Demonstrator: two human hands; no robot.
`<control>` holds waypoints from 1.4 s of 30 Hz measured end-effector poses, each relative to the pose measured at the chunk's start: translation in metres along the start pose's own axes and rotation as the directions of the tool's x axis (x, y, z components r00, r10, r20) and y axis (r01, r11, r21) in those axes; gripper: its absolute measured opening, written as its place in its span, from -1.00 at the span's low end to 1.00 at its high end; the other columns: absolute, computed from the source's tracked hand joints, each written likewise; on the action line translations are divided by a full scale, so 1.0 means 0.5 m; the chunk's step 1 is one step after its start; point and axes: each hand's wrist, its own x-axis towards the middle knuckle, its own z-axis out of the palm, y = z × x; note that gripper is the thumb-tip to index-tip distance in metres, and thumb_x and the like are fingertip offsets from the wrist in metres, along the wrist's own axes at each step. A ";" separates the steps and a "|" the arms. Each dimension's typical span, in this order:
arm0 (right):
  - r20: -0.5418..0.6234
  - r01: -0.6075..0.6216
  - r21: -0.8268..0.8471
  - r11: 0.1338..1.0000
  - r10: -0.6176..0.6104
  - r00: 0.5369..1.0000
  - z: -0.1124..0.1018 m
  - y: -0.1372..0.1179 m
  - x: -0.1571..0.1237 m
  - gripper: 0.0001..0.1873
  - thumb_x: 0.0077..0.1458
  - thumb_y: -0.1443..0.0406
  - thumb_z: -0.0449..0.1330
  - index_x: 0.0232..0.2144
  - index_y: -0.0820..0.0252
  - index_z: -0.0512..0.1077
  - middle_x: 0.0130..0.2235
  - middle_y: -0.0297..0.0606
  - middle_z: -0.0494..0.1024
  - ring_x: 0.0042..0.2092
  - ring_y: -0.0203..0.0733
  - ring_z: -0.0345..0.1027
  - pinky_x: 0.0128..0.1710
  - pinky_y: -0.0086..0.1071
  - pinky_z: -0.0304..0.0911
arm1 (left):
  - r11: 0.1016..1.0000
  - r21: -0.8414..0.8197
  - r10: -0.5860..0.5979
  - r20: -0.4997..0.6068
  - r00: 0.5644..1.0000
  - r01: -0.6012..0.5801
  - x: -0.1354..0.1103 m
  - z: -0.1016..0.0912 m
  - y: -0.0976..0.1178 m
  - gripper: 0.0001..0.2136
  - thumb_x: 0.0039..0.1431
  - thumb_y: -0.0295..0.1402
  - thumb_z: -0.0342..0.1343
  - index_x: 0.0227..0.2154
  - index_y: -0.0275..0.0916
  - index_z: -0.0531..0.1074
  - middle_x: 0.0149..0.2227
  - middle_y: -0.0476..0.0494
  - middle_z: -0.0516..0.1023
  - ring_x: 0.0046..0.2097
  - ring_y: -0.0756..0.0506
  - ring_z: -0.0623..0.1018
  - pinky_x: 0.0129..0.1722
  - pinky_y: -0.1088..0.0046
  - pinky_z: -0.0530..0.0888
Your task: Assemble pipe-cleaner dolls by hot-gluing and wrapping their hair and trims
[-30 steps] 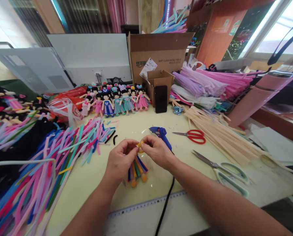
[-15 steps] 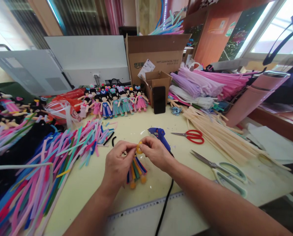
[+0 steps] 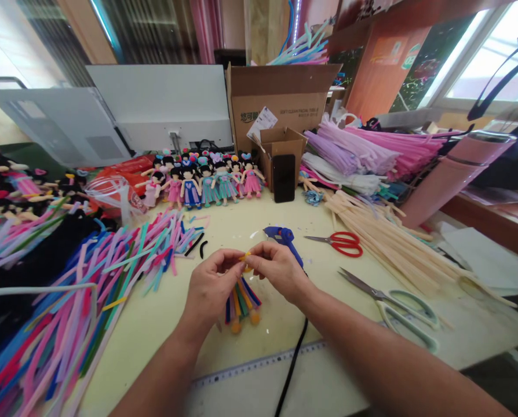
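Note:
Fingertips of both my hands meet over the middle of the table, pinching a short yellow pipe cleaner [image 3: 245, 256]. My left hand [image 3: 211, 289] is closed on its left side, and my right hand [image 3: 280, 271] on its right. Just below them shows a small pipe-cleaner doll [image 3: 243, 300] with a skirt of blue, green, orange and red strips and two orange feet. Its upper part is hidden behind my fingers; I cannot tell whether it is held or lies on the table. Beyond my right hand lies a blue glue gun [image 3: 283, 236].
Red-handled scissors [image 3: 346, 243] and larger pale-green-handled scissors [image 3: 409, 307] lie to the right. A measuring tape [image 3: 259, 363] and black cord cross the front. Loose coloured pipe cleaners [image 3: 76, 301] cover the left. Finished dolls [image 3: 207, 182], a phone [image 3: 284, 178] and boxes stand behind.
The yellow pipe cleaner has turned between my fingertips; its loop shape shows less now. My hands stay almost in place, and the whole view has shifted slightly.

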 end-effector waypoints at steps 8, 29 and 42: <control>0.005 -0.057 0.083 0.995 0.056 0.998 -0.007 -0.012 0.004 -0.84 -0.11 0.23 0.23 -0.49 0.22 0.40 -0.57 -0.39 0.45 -0.52 -0.34 0.33 -0.57 -0.49 0.16 | 0.994 -0.089 -0.058 0.002 0.998 0.058 0.011 -0.009 -0.008 -0.83 -0.16 -0.31 0.25 -0.46 -0.26 0.50 -0.47 -0.03 0.55 -0.39 -0.05 0.49 -0.35 0.45 0.42; 0.078 0.310 -0.112 0.944 -0.302 0.950 -0.018 -0.007 -0.003 -0.86 0.01 0.35 0.19 -0.30 0.16 0.48 -0.43 -0.36 0.49 -0.39 -0.32 0.33 -0.40 -0.42 0.23 | 0.970 -0.166 -0.165 0.094 0.982 0.179 0.006 -0.012 0.004 -0.86 -0.21 -0.31 0.26 -0.58 -0.26 0.48 -0.58 0.04 0.44 -0.48 0.00 0.38 -0.43 0.47 0.31; 0.216 0.524 -0.412 0.745 -0.479 0.851 -0.025 -0.007 -0.008 -0.82 0.10 0.45 0.09 -0.32 0.17 0.46 -0.35 -0.28 0.44 -0.32 -0.27 0.31 -0.36 -0.39 0.22 | 0.946 -0.217 -0.218 0.128 0.968 0.242 0.007 -0.011 0.008 -0.82 -0.24 -0.28 0.25 -0.58 -0.27 0.44 -0.58 0.05 0.39 -0.48 0.01 0.32 -0.43 0.48 0.25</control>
